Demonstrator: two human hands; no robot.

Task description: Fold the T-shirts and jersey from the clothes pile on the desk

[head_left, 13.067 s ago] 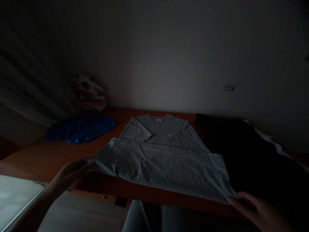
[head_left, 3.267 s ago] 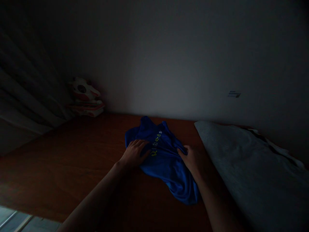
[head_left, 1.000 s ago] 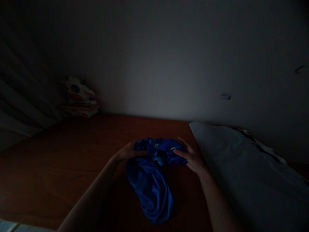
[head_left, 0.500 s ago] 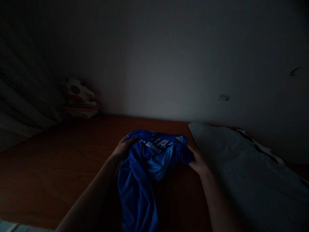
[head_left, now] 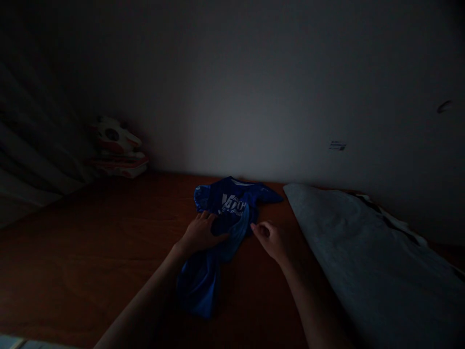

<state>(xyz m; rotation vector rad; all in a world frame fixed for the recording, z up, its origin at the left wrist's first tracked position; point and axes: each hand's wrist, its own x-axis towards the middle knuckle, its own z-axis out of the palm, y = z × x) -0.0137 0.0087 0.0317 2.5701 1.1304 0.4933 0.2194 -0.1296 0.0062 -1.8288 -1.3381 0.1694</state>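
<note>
A blue shirt (head_left: 232, 201) with white lettering lies crumpled on the brown surface (head_left: 119, 242), its collar toward the wall and its lower part bunched toward me. My left hand (head_left: 201, 232) rests on the left side of the shirt with its fingers spread. Beside the shirt's right edge is my right hand (head_left: 271, 237), fingers curled with thumb and forefinger close together. Whether it pinches a bit of the cloth is too dark to tell.
A grey blanket (head_left: 345, 242) covers the right side. At the back left, a white and red toy (head_left: 118, 140) sits on a box (head_left: 127, 166) near a curtain (head_left: 32, 145). Behind everything stands a wall (head_left: 232, 97) with a small sticker (head_left: 337, 145).
The shirt's upper part has come down flat toward the wall, showing the collar and sleeves. Both hands have left its upper corners and moved inward and nearer to me; the left has spread.
</note>
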